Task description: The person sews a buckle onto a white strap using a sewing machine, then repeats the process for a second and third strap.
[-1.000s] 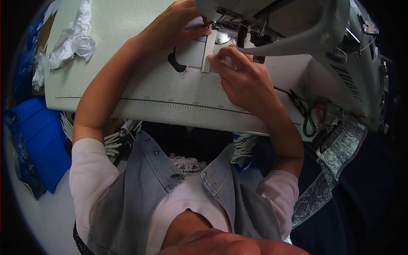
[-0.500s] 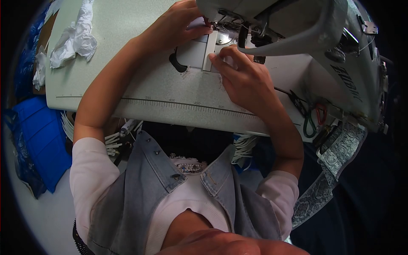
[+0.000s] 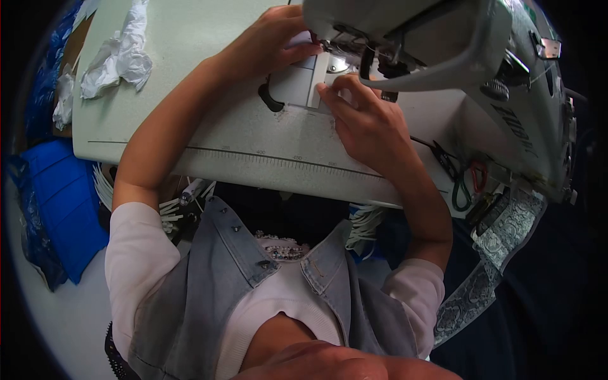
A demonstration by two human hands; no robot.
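Observation:
A narrow white strip (image 3: pixel 318 81) lies lengthwise on the sewing machine bed, below the needle area of the sewing machine (image 3: pixel 411 44). My left hand (image 3: pixel 278 35) is at the strip's far end, its thumb and fingers closed close to the presser foot; the machine head partly hides what they hold. A pale piece (image 3: pixel 300 39) shows beneath that hand. Nearer to me, my right hand (image 3: pixel 367 120) pinches at the strip's right edge with thumb and index finger, its other fingers curled under the machine's guard.
Crumpled white paper (image 3: pixel 120 60) lies at the table's left. Black-handled snips (image 3: pixel 445 159), green-handled scissors (image 3: pixel 462 193) and a red-handled tool (image 3: pixel 478 174) sit at the right. Patterned lace trim (image 3: pixel 500 234) hangs off the right edge. A blue package (image 3: pixel 63 209) stands at lower left.
The table and machine sit slightly farther right in the view. Both hands keep nearly the same place on the strip, and no grip visibly changes.

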